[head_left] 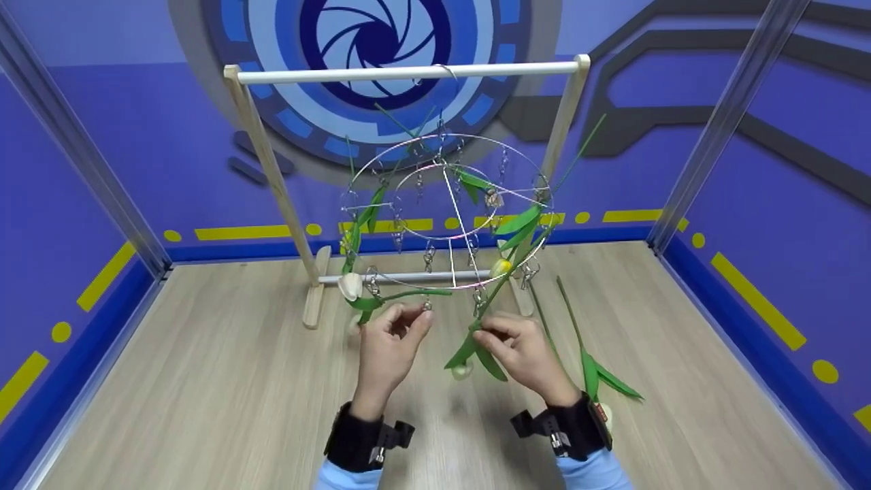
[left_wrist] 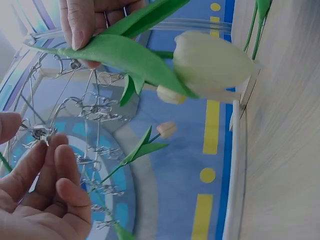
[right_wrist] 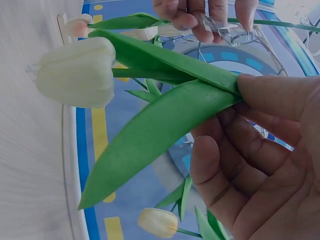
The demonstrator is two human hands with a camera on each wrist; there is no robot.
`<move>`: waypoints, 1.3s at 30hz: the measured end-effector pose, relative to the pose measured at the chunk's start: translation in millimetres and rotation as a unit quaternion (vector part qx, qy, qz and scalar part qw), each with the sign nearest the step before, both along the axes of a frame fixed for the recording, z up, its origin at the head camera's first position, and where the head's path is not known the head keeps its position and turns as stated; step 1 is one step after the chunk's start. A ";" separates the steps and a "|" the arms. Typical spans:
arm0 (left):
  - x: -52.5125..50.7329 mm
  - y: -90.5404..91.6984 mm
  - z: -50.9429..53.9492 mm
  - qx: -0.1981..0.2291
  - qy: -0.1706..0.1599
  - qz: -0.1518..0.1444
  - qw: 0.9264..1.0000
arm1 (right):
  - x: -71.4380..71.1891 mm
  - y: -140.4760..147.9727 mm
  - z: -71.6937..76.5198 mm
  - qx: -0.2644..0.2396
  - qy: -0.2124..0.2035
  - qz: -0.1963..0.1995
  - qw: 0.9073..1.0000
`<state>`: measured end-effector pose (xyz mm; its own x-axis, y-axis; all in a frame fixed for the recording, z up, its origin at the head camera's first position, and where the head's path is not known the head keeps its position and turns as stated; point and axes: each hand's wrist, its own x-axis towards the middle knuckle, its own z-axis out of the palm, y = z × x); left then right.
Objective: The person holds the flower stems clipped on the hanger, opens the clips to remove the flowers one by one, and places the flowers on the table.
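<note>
My right hand (head_left: 524, 350) pinches an artificial white tulip (right_wrist: 77, 72) where its green leaves (right_wrist: 160, 130) meet the stem; the flower hangs head down. The stem slants up in front of the round wire hanger (head_left: 452, 286). My left hand (head_left: 391, 347) pinches a small metal clip (left_wrist: 42, 132) at the hanger's front edge, between thumb and fingers. Beside that hand, another white tulip (head_left: 350, 287) hangs at the hanger's left. A yellow tulip (head_left: 501, 267) hangs on the right side. Whether the clip's mouth is parted cannot be made out.
The hanger hooks over the white bar (head_left: 408, 72) of a wooden-legged stand (head_left: 262, 150). Several other clips (head_left: 429, 257) dangle from its rings. To the right, a loose tulip (head_left: 590, 371) lies on the wooden table (head_left: 204, 381). Blue patterned panels (head_left: 782, 238) enclose the sides and back.
</note>
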<state>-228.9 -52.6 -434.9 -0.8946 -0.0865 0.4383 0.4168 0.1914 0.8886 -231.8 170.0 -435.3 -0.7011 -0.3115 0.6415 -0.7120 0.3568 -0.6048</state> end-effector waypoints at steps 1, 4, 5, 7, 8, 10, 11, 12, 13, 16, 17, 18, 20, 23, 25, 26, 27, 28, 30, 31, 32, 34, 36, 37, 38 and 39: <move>1.0 -1.8 2.0 -0.015 0.007 0.003 1.000 | 0.3 0.9 0.7 -0.002 -0.001 -0.001 1.000; 4.9 -7.6 8.7 -0.060 0.028 0.018 0.998 | 1.0 4.4 2.2 -0.002 -0.008 -0.007 1.000; 6.1 -9.5 10.7 -0.073 0.032 0.024 0.997 | 1.2 5.7 2.5 -0.001 -0.011 -0.011 1.000; 8.3 -12.6 14.1 -0.093 0.035 0.032 0.995 | 1.9 8.0 3.4 0.002 -0.017 -0.017 1.000; 9.3 -13.8 15.3 -0.101 0.036 0.035 0.994 | 2.3 9.1 3.8 0.004 -0.020 -0.020 1.000; 11.2 -15.5 17.4 -0.113 0.032 0.037 0.992 | 3.1 11.1 4.8 0.006 -0.026 -0.025 0.999; 12.0 -16.1 18.1 -0.118 0.029 0.036 0.992 | 3.5 11.9 5.4 0.007 -0.029 -0.028 0.999; 12.8 -16.4 18.7 -0.123 0.026 0.033 0.992 | 4.0 12.7 6.1 0.007 -0.032 -0.030 0.999; 13.7 -16.6 19.1 -0.128 0.023 0.030 0.991 | 4.5 13.4 6.6 0.007 -0.036 -0.033 0.999; 16.4 -16.0 19.4 -0.153 0.022 0.024 0.988 | 6.3 15.0 8.1 0.009 -0.048 -0.037 0.998; 17.0 -15.8 19.1 -0.163 0.027 0.024 0.986 | 6.8 15.6 8.2 0.009 -0.050 -0.038 0.998; 17.5 -15.5 18.8 -0.174 0.034 0.025 0.984 | 7.3 16.3 8.1 0.009 -0.051 -0.038 0.998; 17.9 -14.8 17.7 -0.198 0.050 0.031 0.978 | 8.1 18.0 7.6 0.008 -0.049 -0.038 0.998; 17.5 -14.3 16.6 -0.222 0.069 0.029 0.972 | 8.9 21.5 6.7 0.001 -0.052 -0.039 0.998; 17.0 -13.9 16.3 -0.232 0.073 0.022 0.970 | 9.4 24.2 6.7 -0.005 -0.057 -0.039 0.998; 17.0 -13.7 16.3 -0.234 0.072 0.016 0.969 | 9.7 25.7 7.1 -0.005 -0.057 -0.041 0.998; 17.1 -13.3 16.5 -0.236 0.070 0.012 0.969 | 9.9 27.3 7.6 -0.005 -0.057 -0.041 0.998; 17.1 -12.9 16.6 -0.239 0.067 0.008 0.969 | 10.0 29.0 8.1 -0.004 -0.055 -0.042 0.998; 17.3 -12.1 16.8 -0.244 0.066 0.006 0.968 | 9.9 32.3 9.4 0.001 -0.043 -0.042 0.998; 17.4 -11.6 16.7 -0.247 0.067 0.008 0.967 | 9.7 33.9 9.8 0.005 -0.037 -0.043 0.998; 17.6 -11.2 16.7 -0.248 0.067 0.009 0.967 | 9.7 35.4 10.2 0.009 -0.032 -0.043 0.999; 17.4 -10.2 16.5 -0.245 0.071 0.015 0.967 | 9.8 38.3 11.0 0.014 -0.028 -0.044 0.999; 17.1 -9.4 16.3 -0.238 0.075 0.018 0.968 | 10.0 41.1 11.9 0.019 -0.029 -0.049 0.998; 16.7 -9.0 16.1 -0.234 0.076 0.020 0.969 | 10.2 42.5 12.2 0.022 -0.030 -0.053 0.998; 16.3 -8.6 15.8 -0.229 0.076 0.021 0.970 | 10.4 44.0 12.6 0.025 -0.033 -0.055 0.998; 15.9 -8.4 15.2 -0.225 0.076 0.022 0.971 | 10.6 45.6 12.8 0.027 -0.036 -0.057 0.997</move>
